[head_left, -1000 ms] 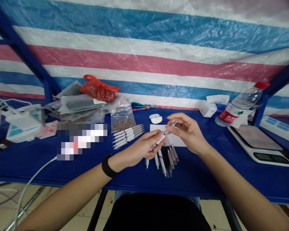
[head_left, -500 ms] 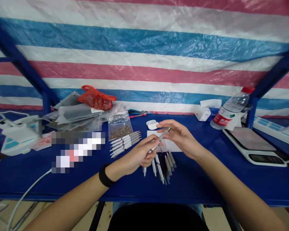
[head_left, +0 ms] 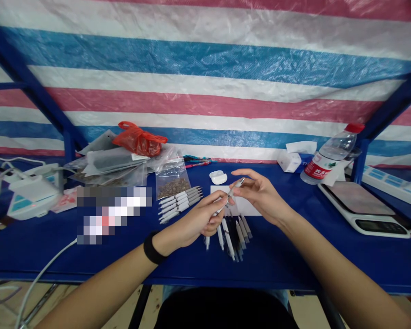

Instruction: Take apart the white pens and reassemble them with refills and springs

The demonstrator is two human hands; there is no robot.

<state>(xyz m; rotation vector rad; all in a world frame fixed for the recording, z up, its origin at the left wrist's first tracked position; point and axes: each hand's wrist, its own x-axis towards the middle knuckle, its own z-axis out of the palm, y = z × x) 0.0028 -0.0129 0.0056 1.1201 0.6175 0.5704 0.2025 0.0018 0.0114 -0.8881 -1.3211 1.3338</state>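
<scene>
My left hand [head_left: 205, 214] is closed around the white barrel of a pen, which slants up to the right above the table. At the pen's upper end, the thumb and fingers of my right hand [head_left: 255, 191] close on its grey front section [head_left: 237, 185]. Whether the two pen sections are joined or apart is hard to make out. Below my hands lie several white pen barrels [head_left: 229, 240] and grey front sections [head_left: 241, 234]. To the left of my left hand, several whole white-and-grey pens [head_left: 180, 203] lie in a row.
A bag of small brownish parts [head_left: 173, 185] lies behind the pen row. White paper [head_left: 250, 208] and an open white case [head_left: 218, 177] sit beyond my hands. A scale [head_left: 363, 208] and bottle [head_left: 320, 164] stand right; a red bag [head_left: 139, 139] and power strip [head_left: 34, 192] are left.
My right fingers have shifted slightly along the pen's front end and now cover more of it. The left hand keeps its grip. The whole view has shifted slightly.
</scene>
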